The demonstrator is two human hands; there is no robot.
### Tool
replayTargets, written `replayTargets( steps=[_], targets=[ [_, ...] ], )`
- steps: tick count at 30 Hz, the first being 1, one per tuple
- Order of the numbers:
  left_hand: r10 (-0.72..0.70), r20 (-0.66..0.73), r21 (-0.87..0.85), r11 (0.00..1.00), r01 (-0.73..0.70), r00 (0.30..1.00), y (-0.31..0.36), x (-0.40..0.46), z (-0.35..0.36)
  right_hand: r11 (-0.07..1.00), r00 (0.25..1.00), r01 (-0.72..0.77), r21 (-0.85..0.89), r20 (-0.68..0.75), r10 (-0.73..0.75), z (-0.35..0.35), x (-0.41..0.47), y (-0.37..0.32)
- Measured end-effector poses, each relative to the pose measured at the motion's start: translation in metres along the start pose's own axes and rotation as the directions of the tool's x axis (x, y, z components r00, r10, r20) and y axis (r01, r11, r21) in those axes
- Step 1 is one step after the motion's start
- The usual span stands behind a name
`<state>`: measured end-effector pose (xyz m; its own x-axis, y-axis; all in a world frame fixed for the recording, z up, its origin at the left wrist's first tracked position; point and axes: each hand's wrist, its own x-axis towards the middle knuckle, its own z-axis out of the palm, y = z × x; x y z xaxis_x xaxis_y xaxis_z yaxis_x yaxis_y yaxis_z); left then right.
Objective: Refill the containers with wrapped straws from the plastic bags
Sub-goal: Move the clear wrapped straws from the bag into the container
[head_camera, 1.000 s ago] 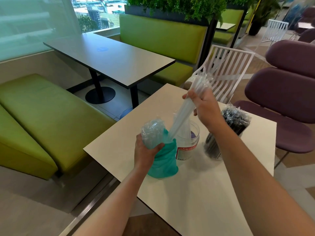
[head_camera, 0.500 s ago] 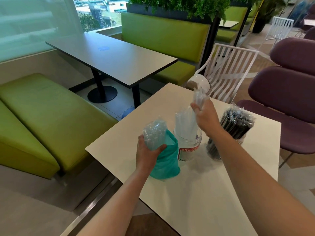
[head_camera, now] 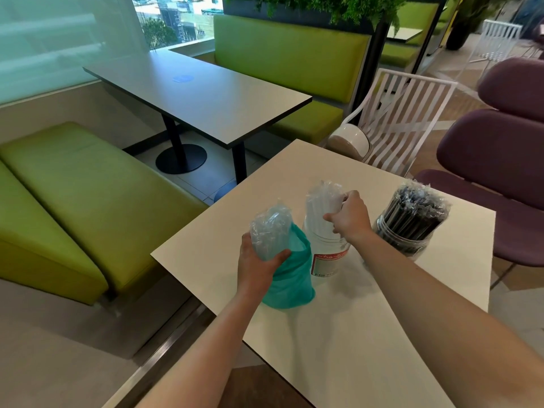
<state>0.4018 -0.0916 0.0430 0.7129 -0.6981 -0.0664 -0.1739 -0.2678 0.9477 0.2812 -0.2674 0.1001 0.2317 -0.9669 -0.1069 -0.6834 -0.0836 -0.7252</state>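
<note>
Where the head view looks down on the pale square counter [head_camera: 338, 334], two clear plastic jars stand side by side near its far half: one clear jar with a red-printed label [head_camera: 325, 254] filled with white wrapped straws [head_camera: 322, 201], and one clear jar of black wrapped straws [head_camera: 412, 219] just to its right. One teal plastic bag [head_camera: 290, 278] stands on the counter touching the labelled jar's left side, with one bundle of clear-wrapped straws [head_camera: 269, 228] sticking out of its mouth. The left hand [head_camera: 259, 263] has its grip curled round that bundle at the bag's mouth, thumb across the front. The right hand [head_camera: 348, 216] has a narrow grip, fingers bent down onto the tops of the white straws; whether it pinches them or only presses them, I cannot tell. The labelled jar's rim is hidden behind that hand, and the label print is too small to read.
</note>
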Motion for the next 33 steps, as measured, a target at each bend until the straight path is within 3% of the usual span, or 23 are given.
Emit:
replayTargets(
  steps=[5,9,13,17,19,22,26,28,33],
  targets=[
    [0.002,0.009,-0.011,1.0,-0.002,1.0,0.001,0.0,-0.001,1.0,1.0,-0.007,-0.018,0.015,0.007,0.008,0.002,0.01],
    [0.009,0.022,-0.02,1.0,-0.009,1.0,0.001,0.001,-0.003,0.993,1.0,0.005,0.122,0.006,-0.005,0.005,-0.007,0.009],
    [0.007,0.032,-0.03,1.0,-0.006,0.999,0.001,0.001,-0.006,0.974,0.984,0.103,0.2,-0.161,-0.071,0.003,-0.03,0.006],
    [0.009,0.042,-0.052,0.999,-0.007,0.999,0.003,-0.002,-0.009,0.935,0.905,0.294,0.198,-0.371,-0.206,0.008,-0.064,-0.002],
    [0.012,0.051,-0.074,0.997,-0.008,0.999,0.004,-0.003,-0.009,0.914,0.919,0.345,0.212,-0.274,-0.283,0.017,-0.075,-0.004],
    [0.022,0.079,-0.099,0.995,-0.014,0.997,0.004,-0.006,-0.011,0.915,0.947,0.307,0.264,0.013,-0.321,0.029,-0.081,-0.007],
    [0.056,0.124,-0.106,0.993,-0.042,0.991,-0.001,-0.007,-0.014,0.935,0.893,0.205,0.291,0.336,-0.3,0.031,-0.08,-0.008],
    [0.056,0.138,-0.111,0.993,-0.041,0.989,-0.003,-0.006,-0.016,0.939,0.87,0.196,0.283,0.391,-0.3,0.029,-0.08,-0.006],
    [0.04,0.127,-0.113,0.993,-0.025,0.991,-0.002,-0.006,-0.017,0.942,0.877,0.225,0.248,0.371,-0.307,0.025,-0.081,-0.002]
  ],
)
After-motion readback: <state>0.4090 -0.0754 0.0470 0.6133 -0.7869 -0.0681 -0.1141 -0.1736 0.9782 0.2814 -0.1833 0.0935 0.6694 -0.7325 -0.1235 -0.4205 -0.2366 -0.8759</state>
